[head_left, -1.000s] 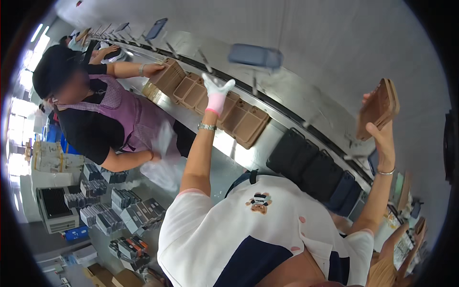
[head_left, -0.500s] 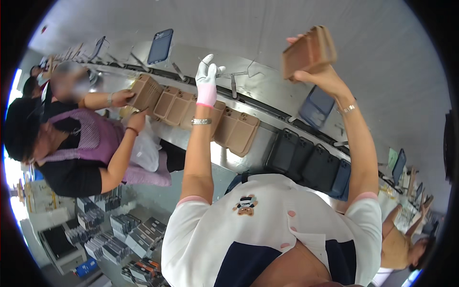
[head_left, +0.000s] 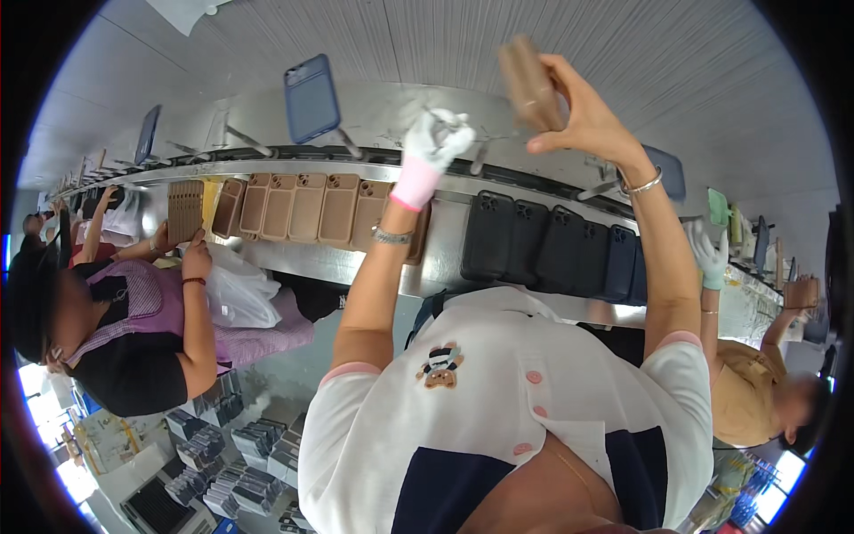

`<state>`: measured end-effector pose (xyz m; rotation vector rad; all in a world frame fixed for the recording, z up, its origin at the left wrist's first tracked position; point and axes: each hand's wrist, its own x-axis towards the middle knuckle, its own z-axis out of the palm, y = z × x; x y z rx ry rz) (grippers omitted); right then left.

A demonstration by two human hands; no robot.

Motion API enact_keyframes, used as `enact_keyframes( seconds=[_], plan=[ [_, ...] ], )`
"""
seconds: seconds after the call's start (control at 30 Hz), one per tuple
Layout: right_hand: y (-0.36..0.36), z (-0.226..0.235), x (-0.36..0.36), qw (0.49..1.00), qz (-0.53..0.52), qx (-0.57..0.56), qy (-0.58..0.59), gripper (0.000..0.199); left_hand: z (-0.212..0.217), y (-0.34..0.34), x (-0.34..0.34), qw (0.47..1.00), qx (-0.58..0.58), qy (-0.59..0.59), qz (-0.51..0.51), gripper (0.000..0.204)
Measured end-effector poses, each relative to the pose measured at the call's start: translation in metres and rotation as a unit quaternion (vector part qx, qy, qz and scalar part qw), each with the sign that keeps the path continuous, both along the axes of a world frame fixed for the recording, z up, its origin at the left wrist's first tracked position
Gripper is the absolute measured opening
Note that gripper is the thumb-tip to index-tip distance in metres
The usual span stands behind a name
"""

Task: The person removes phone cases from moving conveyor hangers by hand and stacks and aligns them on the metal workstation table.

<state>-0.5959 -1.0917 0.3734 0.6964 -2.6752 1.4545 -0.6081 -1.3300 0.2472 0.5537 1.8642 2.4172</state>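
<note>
My right hand (head_left: 592,120), bare, is raised at the upper right, its thumb and fingers gripping a small stack of brown phone cases (head_left: 531,84) on edge. The stack is blurred by motion. My left hand (head_left: 438,141), in a white glove with a pink cuff, is beside the conveyor rail, its fingers curled together where a wire holder stood; what they pinch is too blurred to make out. Below that hand runs a row of brown phone cases (head_left: 341,210), partly hidden by my left forearm. Black phone cases (head_left: 488,236) lie further right, between my arms.
A blue phone case (head_left: 312,98) hangs on a rail holder to the left; another blue case (head_left: 667,173) is behind my right wrist. At left, a co-worker in a purple apron (head_left: 167,294) holds brown cases (head_left: 185,210). At right sits a person in tan (head_left: 756,392).
My view has turned, levelling the rail. My left hand has gone from spread fingers to curled ones. The brown stack in my right hand has swung left and is turned more edge-on.
</note>
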Motion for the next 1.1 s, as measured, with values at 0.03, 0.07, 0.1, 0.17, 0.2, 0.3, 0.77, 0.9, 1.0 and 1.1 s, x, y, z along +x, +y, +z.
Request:
enact_keyframes(
  seconds=[0.03,0.07,0.1,0.17,0.2,0.3,0.77,0.9,1.0,1.1],
  plan=[
    [-0.002,0.002,0.005,1.0,-0.001,-0.002,0.002,0.096,0.005,0.011,0.005,0.999,0.001,-0.023,-0.03,0.027],
    [-0.004,0.005,0.01,0.993,0.006,0.108,0.038,0.097,0.01,0.024,0.009,0.998,-0.034,0.037,-0.029,0.031],
    [-0.002,0.006,0.013,0.973,0.013,0.217,0.071,0.097,0.017,0.038,0.014,0.993,-0.069,0.095,-0.027,0.034],
    [0.01,0.005,0.02,0.961,0.013,0.263,0.08,0.097,0.013,0.063,0.021,0.994,-0.065,0.071,-0.057,0.041],
    [0.018,0.007,0.024,0.948,0.009,0.309,0.076,0.095,0.009,0.079,0.025,0.992,-0.094,0.077,-0.043,0.041],
    [0.056,0.011,0.039,0.925,-0.01,0.377,0.053,0.093,0.0,0.12,0.028,0.957,-0.246,0.154,-0.022,0.047],
    [0.162,0.016,0.079,0.986,-0.165,-0.034,-0.009,0.101,-0.05,-0.057,0.058,0.985,-0.119,-0.127,0.011,0.046],
    [0.115,0.019,0.06,0.995,-0.077,-0.042,0.046,0.1,-0.076,-0.139,0.032,0.961,-0.114,-0.057,0.247,0.064],
    [0.063,0.022,0.041,0.996,-0.054,-0.044,0.049,0.105,-0.056,-0.179,0.001,0.921,-0.075,-0.091,0.372,0.093],
    [0.015,0.027,0.029,0.996,-0.045,-0.07,0.036,0.109,-0.033,-0.214,-0.035,0.846,-0.15,-0.134,0.494,0.127]
  ],
)
